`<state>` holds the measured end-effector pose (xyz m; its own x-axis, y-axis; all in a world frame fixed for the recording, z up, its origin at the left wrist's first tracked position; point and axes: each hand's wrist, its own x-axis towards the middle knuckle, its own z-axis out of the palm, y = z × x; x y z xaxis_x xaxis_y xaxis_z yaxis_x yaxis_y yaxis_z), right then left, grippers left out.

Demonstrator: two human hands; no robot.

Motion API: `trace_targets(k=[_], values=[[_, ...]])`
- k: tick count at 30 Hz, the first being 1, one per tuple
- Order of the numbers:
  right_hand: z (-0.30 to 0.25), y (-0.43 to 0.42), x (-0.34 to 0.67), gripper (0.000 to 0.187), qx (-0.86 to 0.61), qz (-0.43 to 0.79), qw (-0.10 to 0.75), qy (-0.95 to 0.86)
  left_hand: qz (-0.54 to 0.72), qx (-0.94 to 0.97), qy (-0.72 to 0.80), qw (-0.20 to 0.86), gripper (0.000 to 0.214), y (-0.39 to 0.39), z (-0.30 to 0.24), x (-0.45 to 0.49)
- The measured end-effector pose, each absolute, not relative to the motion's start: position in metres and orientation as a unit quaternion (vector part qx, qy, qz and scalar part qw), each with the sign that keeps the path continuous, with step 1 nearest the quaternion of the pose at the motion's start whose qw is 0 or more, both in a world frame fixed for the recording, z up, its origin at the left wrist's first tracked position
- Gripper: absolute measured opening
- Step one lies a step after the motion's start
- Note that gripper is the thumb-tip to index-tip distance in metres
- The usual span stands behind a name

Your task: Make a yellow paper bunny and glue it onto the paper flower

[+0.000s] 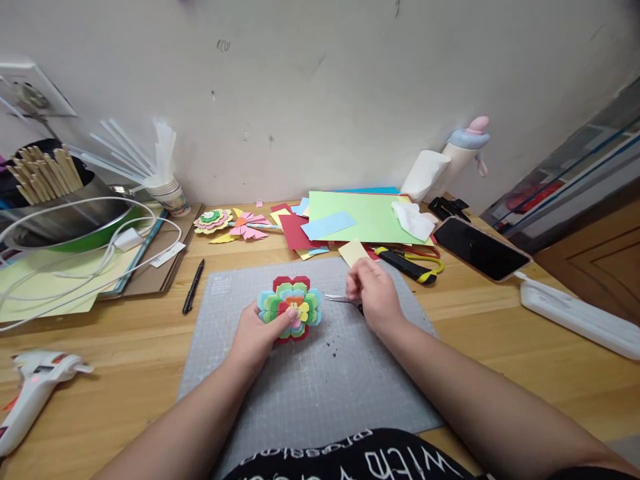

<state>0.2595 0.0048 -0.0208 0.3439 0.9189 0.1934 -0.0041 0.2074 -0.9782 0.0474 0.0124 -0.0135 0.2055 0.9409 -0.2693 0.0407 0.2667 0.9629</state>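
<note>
A layered paper flower (311, 301) with red, blue, green, orange and yellow petals is in my left hand (257, 331). My left thumb presses on its centre, and the other fingers are hidden beneath it. Over the cutting mat (320, 380), to the right, is my right hand (373, 290), its fingers curled closed. At those fingertips is a small pale yellow paper piece (353, 253), apparently pinched. Scissors (337, 299) point left from under this hand, their dark handle mostly covered; whether they are gripped or just lie there, I cannot tell.
Coloured paper sheets (370, 223), finished paper flowers (215, 220) and yellow-black pliers (407, 265) lie beyond the mat. Left are a pen (194, 287), a glue gun (43, 377) and a pot of sticks (65, 217). A phone (480, 248) and white power strip (580, 317) lie right.
</note>
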Motion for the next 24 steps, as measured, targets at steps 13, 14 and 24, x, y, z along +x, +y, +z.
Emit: trace_targets(k=[13, 14, 24], values=[[-0.013, -0.015, 0.245, 0.013, -0.506, 0.126, 0.451, -0.724, 0.339, 0.522, 0.502, 0.600, 0.035, 0.005, -0.005, 0.052], [-0.013, -0.014, 0.245, 0.011, -0.507, 0.123, 0.446, -0.728, 0.337, 0.523, 0.500, 0.602, 0.034, 0.005, -0.004, 0.052], [-0.010, -0.013, 0.245, 0.013, -0.490, 0.149, 0.446, -0.734, 0.334, 0.522, 0.492, 0.611, 0.030, 0.005, -0.006, 0.052]])
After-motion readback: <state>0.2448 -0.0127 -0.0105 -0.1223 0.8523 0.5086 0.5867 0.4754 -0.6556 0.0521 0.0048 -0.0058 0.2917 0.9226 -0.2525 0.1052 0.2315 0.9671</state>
